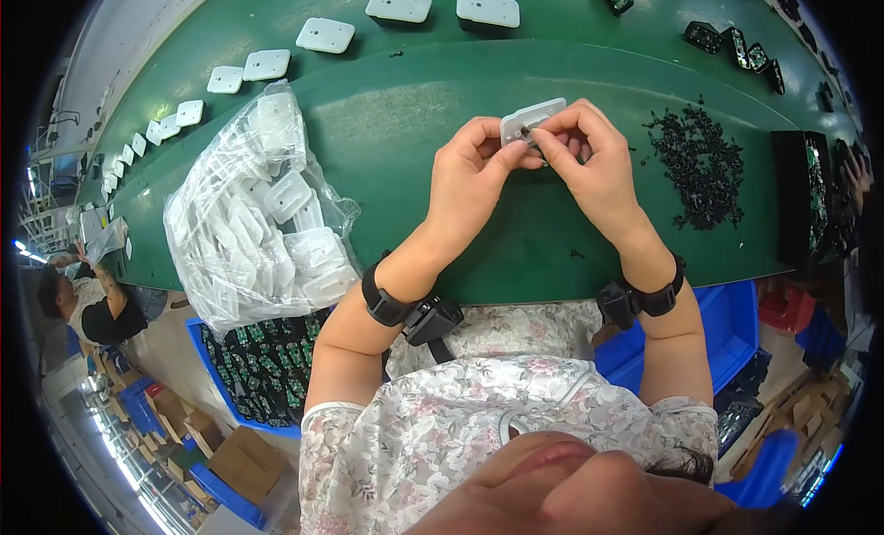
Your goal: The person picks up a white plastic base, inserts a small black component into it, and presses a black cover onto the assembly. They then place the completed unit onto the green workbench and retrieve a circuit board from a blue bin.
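White plastic cover is held up between the two hands, over the middle of the green table, its pale face tilted toward the person. The left hand has its fingers clamped on the cover's left end, the thumb in front near the lower corner and the other fingers curled round the side. The right hand closes on the right part: its index finger bends along the upper edge, its thumb lies across the lower face, and the remaining fingers curl underneath. Beside the right thumb tip sits a small dark part against the cover; whether the right fingers pinch it or only touch it, I cannot tell. Left of the hands, a clear plastic bag full of similar white covers rests on the table. To the right lies a loose pile of small black parts, and beyond it stands a black box. More white covers sit in a curved row along the far side, some on dark bases. Below the table edge, a blue bin of green circuit boards shows at left and a second blue bin at right.
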Available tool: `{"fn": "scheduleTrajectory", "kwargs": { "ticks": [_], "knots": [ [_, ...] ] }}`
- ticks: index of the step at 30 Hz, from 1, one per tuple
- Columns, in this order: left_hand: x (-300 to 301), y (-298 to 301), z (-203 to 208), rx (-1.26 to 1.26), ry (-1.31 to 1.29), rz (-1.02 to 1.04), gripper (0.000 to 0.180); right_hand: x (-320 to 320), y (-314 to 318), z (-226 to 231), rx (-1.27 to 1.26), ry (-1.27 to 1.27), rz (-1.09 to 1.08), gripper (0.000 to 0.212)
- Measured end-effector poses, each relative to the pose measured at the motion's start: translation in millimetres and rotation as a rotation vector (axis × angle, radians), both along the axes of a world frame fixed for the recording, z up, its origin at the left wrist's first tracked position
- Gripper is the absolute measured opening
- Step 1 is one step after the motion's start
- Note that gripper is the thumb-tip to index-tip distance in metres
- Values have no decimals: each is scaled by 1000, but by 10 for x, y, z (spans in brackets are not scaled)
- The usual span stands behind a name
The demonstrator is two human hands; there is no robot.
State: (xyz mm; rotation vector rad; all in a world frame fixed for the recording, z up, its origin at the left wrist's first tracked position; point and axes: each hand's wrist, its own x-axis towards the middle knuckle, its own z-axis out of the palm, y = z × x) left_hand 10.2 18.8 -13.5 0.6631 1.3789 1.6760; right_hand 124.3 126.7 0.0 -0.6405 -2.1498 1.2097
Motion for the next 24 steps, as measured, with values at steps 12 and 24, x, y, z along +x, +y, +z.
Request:
{"fn": "scheduleTrajectory", "kwargs": {
  "ticks": [12, 24],
  "knots": [
    [-51, -30, -12, 134, 71, 56, 10, -17, -49, -22, -77, 49, 9, 12],
    [-62, -65, 9, 59, 106, -72, 11, 79, 139, 19, -404, -76, 131, 21]
  ]
}}
